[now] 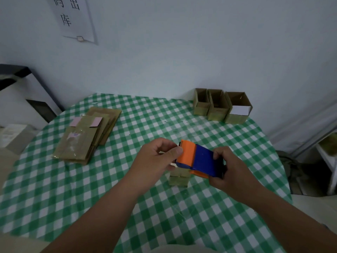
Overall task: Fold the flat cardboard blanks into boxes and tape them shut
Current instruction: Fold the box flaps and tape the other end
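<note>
An orange and blue tape dispenser (197,158) hangs above the table's middle. My right hand (225,170) grips its blue rear end. My left hand (160,154) pinches the orange front end with thumb and fingers. Right below the dispenser stands a small folded cardboard box (179,178), mostly hidden by the dispenser and my hands. A stack of flat cardboard blanks (85,136) lies at the left of the table. Three folded boxes (221,106) with open tops stand in a row at the far right.
The round table wears a green and white checked cloth (102,189). A white wall with a paper sign (73,17) rises behind. A dark-topped white cabinet (21,92) stands at the left, a white shelf frame (328,161) at the right.
</note>
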